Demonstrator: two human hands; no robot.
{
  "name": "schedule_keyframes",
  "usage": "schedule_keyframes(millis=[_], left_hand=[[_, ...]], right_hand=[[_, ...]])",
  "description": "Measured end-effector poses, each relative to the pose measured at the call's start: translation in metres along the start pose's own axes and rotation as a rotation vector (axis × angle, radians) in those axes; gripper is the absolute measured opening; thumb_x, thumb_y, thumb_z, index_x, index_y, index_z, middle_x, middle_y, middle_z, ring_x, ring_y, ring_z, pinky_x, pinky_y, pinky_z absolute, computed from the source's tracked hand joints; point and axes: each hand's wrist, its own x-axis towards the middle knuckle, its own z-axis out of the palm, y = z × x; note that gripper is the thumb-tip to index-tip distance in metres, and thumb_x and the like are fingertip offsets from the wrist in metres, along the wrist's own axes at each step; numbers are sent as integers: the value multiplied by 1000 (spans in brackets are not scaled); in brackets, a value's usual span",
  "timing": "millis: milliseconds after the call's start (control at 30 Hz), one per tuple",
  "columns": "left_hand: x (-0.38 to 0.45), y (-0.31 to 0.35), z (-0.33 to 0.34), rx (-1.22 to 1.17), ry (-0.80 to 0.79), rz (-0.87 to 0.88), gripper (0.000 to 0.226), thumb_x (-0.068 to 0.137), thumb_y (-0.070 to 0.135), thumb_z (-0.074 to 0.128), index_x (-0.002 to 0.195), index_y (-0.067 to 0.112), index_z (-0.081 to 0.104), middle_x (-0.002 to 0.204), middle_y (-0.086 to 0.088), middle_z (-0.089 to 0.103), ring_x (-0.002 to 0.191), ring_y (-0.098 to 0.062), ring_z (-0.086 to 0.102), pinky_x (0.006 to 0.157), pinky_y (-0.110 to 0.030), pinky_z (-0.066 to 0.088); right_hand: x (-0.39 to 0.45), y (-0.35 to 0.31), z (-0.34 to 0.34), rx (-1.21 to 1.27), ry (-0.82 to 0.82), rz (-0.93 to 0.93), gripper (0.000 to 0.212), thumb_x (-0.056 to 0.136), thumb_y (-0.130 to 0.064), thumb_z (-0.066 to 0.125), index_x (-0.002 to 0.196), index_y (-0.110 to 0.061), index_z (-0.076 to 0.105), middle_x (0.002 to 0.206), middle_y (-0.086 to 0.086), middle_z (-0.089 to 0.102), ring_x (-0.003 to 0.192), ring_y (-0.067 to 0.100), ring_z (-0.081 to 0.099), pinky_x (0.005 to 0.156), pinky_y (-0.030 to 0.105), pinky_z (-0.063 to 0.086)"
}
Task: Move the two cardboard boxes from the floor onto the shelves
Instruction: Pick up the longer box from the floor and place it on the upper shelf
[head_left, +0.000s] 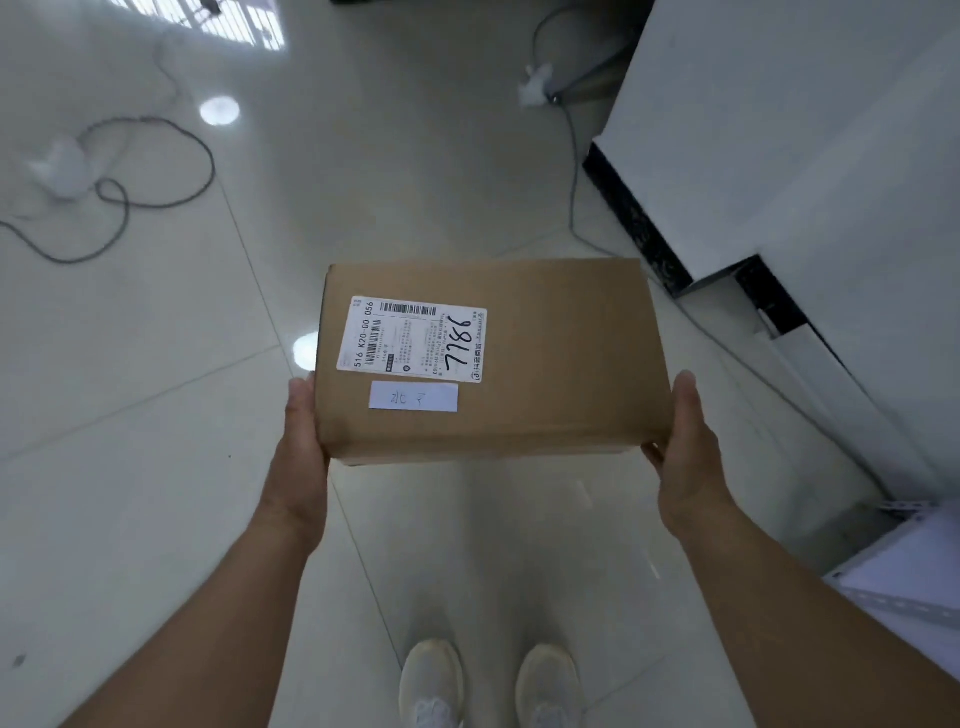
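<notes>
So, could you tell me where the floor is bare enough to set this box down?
Bare tile lies left of the box, between the cable and the shoes. The right is crowded by the wall base and shelf corner.

Parcel storeroom — glossy tile floor (156, 467), labelled cardboard box (545, 364), metal shelving (904, 603)

One box (524, 358) in view, held off floor. Two labels on its top — one printed label (413, 340), one small slip (414, 397). Two hands: left hand (301, 447), right hand (685, 447), one at each end of box. Two white shoes (488, 686) below. Two white plugs with cables on floor — one far left (62, 169), one near wall (535, 85).
</notes>
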Motion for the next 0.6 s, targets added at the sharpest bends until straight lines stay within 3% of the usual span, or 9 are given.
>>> schedule_keyframes(millis=[67,167,267,400,500,600], left_hand=[[-7,40,6,-37,-40,82,71,86,70,22,134,30,56,137,3,63,133,-13,51,119,-44,27],[-19,93,14,-41,-74,168,76,83,74,28,136,27,55,136,0,63,132,-16,53,117,-47,29],[-33,139,21,-48,-95,201,83,78,79,34,135,25,56,135,0,64,131,-16,54,117,-47,30],[-59,194,31,-53,-143,241,78,77,78,27,129,31,61,134,1,66,131,-14,54,117,-44,29],[-82,235,36,-54,-137,280,80,76,80,27,130,30,60,135,1,65,132,-15,53,118,-45,28],[-105,274,36,-35,-128,309,88,73,86,27,133,29,59,137,1,63,134,-16,50,119,-47,26]], right_hand=[[-15,-37,-3,35,-9,-66,57,95,-52,33,138,-17,48,125,-1,56,105,11,55,101,29,39],[-36,-89,-6,61,-14,-168,50,95,-49,37,135,-23,51,128,-2,58,112,14,55,101,30,40],[-58,-139,-10,109,-52,-261,34,94,-50,38,115,-35,61,114,-11,64,104,4,59,91,22,44],[-88,-199,-23,122,-42,-381,57,90,-57,37,125,-18,61,120,-3,66,112,7,60,103,27,42],[-115,-237,-32,87,-57,-425,40,98,-47,30,109,-29,64,111,-11,67,101,-5,62,95,18,43],[-142,-268,-42,53,-33,-443,43,91,-58,32,108,-33,62,114,-10,66,110,4,60,101,25,40]])
